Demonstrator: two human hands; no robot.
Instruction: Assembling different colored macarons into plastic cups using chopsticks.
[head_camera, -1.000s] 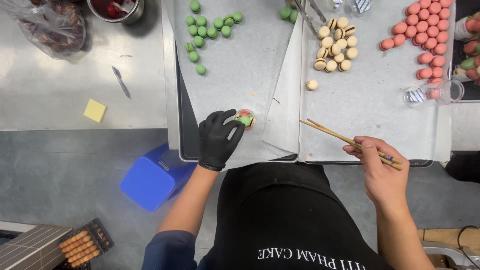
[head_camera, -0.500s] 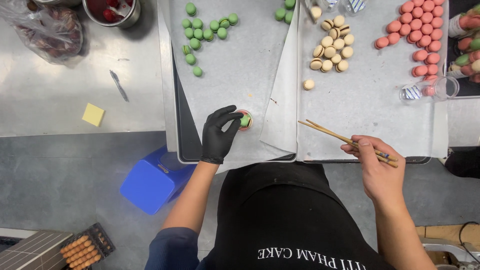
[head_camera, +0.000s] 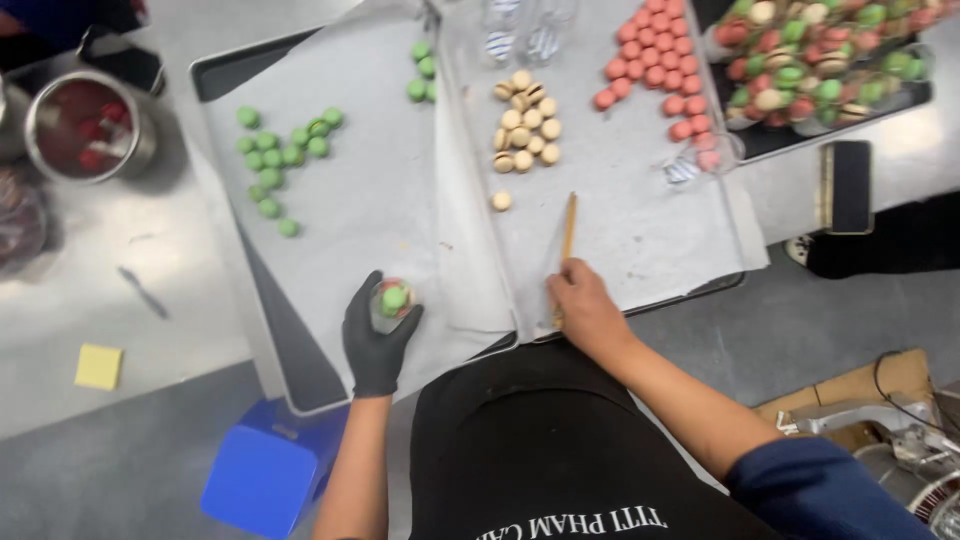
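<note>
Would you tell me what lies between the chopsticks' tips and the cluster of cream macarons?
In the head view, only one loose cream macaron on bare parchment, between the chopsticks and the cream cluster.

Mixed macaron tray (head_camera: 800, 140) cut off at top, metal bowl (head_camera: 90, 125) contents blurred — unclear

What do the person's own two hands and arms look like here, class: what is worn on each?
The left hand wears a black glove that ends at the wrist; the forearm above it is bare. The right hand is ungloved, its forearm bare up to a dark blue sleeve pushed back near the elbow.
</note>
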